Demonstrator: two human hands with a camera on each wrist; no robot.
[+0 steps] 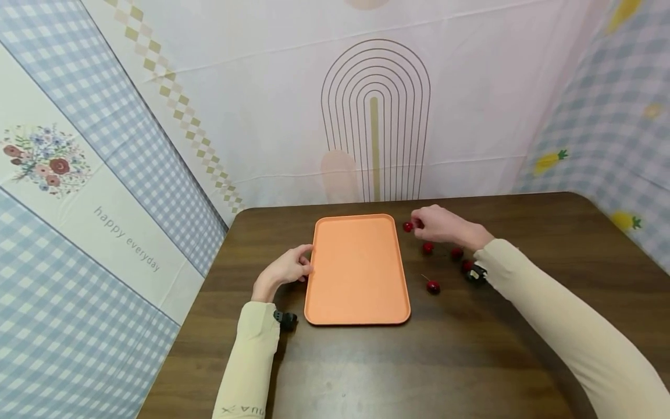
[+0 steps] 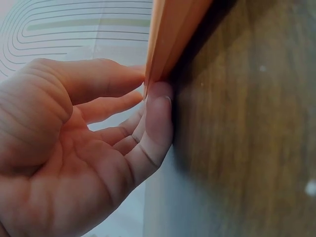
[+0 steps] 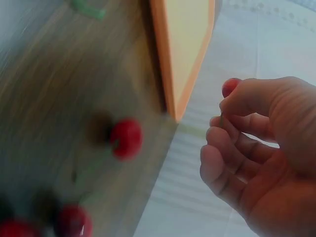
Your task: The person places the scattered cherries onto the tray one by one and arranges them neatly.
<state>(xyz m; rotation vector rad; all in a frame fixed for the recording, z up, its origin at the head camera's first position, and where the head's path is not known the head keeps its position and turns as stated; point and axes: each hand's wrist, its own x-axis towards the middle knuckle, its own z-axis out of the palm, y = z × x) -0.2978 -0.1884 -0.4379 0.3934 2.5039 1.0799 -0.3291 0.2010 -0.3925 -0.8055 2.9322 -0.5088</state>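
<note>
An orange rectangular tray (image 1: 358, 273) lies on the brown wooden table. My left hand (image 1: 288, 266) is at its left side, thumb and fingers gripping the rim (image 2: 165, 39). Beyond the tray's right side, my right hand (image 1: 438, 224) pinches a red cherry (image 3: 230, 87) between thumb and fingertips, a thin stem showing below the thumb. Under and near that hand, several more cherries with stems lie on the table, among them one (image 1: 428, 248) below the fingers, another (image 1: 457, 254) beside it, and a darker one (image 1: 432, 287) nearer the front.
One cherry (image 1: 467, 266) sits partly behind the right wrist's black camera (image 1: 476, 273). The wooden table (image 1: 366, 372) extends in front of the tray. A patterned cloth (image 1: 262, 116) hangs at the table's back edge, with checked cloth (image 1: 63, 326) on the left.
</note>
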